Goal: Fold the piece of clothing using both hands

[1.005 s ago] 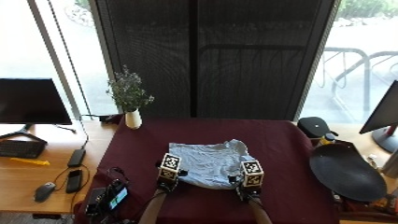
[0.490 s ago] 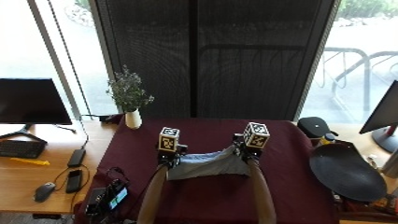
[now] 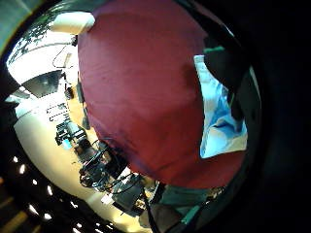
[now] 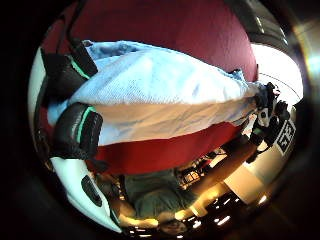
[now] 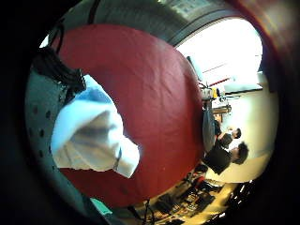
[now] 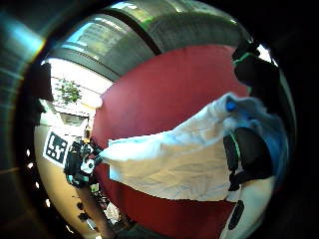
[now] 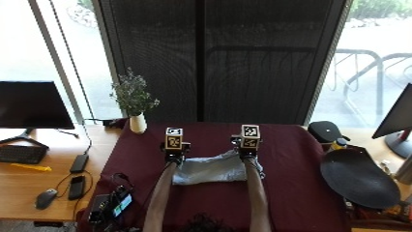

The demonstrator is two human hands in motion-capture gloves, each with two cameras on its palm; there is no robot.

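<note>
On the dark red table point(image 7: 289, 159) the pale blue garment point(image 7: 209, 171) hangs stretched with its long axis running from one hand to the other; the left hand point(image 7: 173, 150) pinches one upper end; the right hand point(image 7: 248, 146) pinches the opposite end, both fingers curled into cloth.

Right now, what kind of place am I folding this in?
Probably an office or lab: a monitor and keyboard sit on a wooden desk, beside tall windows.
</note>
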